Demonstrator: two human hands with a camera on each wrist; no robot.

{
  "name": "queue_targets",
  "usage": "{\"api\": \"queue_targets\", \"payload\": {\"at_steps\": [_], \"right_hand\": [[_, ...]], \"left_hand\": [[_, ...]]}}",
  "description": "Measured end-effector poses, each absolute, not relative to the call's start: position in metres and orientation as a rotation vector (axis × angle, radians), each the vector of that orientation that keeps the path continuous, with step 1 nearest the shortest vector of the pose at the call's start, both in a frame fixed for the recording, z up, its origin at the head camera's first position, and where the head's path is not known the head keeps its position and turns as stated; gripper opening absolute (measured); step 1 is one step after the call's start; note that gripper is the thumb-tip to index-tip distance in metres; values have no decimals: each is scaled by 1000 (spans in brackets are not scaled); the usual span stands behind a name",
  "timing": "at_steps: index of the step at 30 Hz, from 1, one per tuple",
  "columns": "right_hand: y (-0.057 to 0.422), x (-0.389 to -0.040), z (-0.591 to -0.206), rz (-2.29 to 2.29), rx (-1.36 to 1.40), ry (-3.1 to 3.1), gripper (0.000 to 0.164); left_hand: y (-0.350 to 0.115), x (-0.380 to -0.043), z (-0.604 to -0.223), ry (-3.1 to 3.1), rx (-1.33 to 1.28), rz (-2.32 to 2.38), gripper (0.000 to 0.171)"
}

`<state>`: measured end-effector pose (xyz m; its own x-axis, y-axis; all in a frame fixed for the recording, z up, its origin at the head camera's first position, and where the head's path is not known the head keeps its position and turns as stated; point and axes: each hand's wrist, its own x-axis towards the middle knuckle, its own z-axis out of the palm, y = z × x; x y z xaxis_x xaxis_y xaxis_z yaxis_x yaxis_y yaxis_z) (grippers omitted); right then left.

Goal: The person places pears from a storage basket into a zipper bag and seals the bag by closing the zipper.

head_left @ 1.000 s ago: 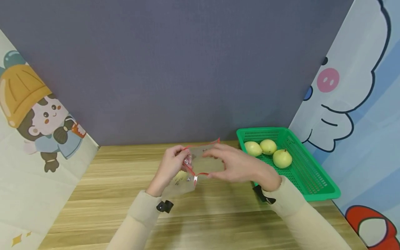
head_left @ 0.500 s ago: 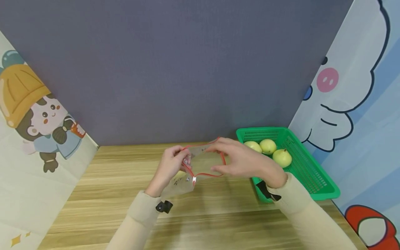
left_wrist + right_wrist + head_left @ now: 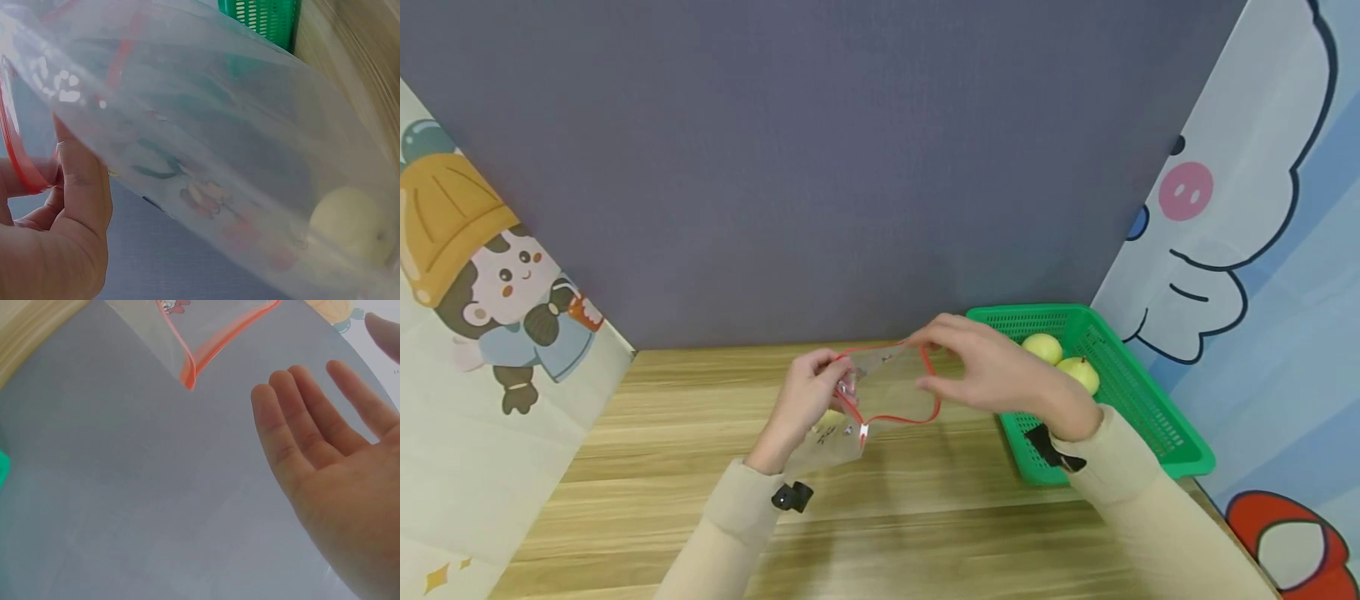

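Observation:
A clear plastic zip bag with a red-edged mouth and a white slider is held over the table. My left hand pinches its red rim between thumb and fingers on the left side, and the mouth gapes wide. Through the printed plastic in the left wrist view, a pale yellow pear shows at the bag's bottom. My right hand hovers at the mouth's right edge, fingers extended and holding nothing. In the right wrist view its fingers are apart from the bag's red corner.
A green plastic basket stands on the right of the wooden table. Pears lie inside it, partly covered by my right hand. A grey panel rises behind, with cartoon-printed sheets at both sides.
My right hand has drawn back to the right and slightly up from the bag's mouth, now covering a pear in the basket. The mouth has spread wider; my left hand stays nearly still.

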<state>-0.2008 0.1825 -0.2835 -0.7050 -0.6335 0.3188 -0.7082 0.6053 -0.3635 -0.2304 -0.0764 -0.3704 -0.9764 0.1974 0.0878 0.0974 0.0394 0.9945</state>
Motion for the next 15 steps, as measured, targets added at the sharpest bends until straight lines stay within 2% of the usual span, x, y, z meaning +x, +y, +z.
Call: {"api": "queue_targets", "payload": {"at_steps": [15], "right_hand": [[200, -208, -283, 744, 1000, -2699, 43]], "left_hand": [[-81, -232, -372, 2197, 328, 2122, 28]]}}
